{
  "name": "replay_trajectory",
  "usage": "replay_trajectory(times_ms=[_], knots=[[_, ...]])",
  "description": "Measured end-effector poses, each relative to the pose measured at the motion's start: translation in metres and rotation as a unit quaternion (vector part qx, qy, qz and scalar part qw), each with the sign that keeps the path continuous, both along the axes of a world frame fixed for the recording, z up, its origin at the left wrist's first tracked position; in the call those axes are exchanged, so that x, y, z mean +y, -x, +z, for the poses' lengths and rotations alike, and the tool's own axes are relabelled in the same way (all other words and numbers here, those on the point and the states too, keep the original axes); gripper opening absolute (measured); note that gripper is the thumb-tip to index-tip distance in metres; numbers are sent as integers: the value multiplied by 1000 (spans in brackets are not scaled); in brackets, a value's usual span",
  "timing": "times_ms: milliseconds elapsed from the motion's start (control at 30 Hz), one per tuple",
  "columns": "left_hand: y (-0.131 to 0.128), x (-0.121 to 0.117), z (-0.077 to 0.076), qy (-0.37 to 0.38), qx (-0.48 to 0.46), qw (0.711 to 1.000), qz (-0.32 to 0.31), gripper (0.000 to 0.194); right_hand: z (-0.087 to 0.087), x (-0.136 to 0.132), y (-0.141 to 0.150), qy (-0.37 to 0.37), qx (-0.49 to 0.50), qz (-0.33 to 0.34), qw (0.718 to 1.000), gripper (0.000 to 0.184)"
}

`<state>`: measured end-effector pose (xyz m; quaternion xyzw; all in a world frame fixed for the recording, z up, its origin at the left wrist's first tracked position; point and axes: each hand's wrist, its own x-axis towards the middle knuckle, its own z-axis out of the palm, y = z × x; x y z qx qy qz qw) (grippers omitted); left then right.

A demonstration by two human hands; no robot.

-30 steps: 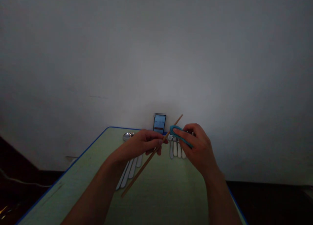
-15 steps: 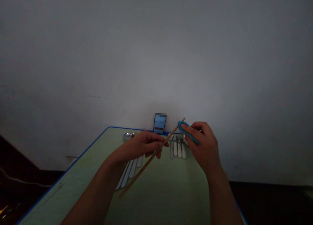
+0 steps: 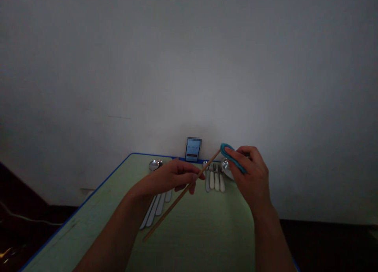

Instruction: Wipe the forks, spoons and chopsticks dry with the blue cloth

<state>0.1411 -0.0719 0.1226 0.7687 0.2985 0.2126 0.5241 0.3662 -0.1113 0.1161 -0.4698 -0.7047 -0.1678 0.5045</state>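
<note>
Between the thumb and fingers of my left hand [image 3: 180, 175] is a long wooden chopstick [image 3: 171, 209], slanting from lower left to upper right above the table. My right hand [image 3: 249, 173] is closed on a folded teal cloth [image 3: 233, 157], which covers the chopstick's upper tip. Several spoons [image 3: 154, 165] lie partly hidden beneath my left hand and forearm, their handles [image 3: 152, 213] pointing toward me. Beyond the chopstick, several small forks [image 3: 217, 179] with pale handles lie side by side. A shiny metal bowl [image 3: 226, 167] shows partly behind my right hand.
A phone [image 3: 193, 149] with a lit screen leans against the wall [image 3: 189, 67] at the table's far edge. The pale green table [image 3: 189, 240] has a blue rim. A white cable [image 3: 35, 220] runs at the far left, below the tabletop.
My right hand and the cloth have slid a little to the right, toward the chopstick's upper tip. More of the metal bowl now shows. My left hand stays almost still.
</note>
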Motion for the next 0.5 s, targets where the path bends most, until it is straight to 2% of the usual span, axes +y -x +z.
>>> replay_trajectory(times_ms=[267,500], knots=[[-1,2,-1,64,-35,997,2,23,-2,2,-1,-13,24,4,1000,32],[-7,0,1,86,-88,992,10,23,3,-4,1,33,-54,85,994,33]])
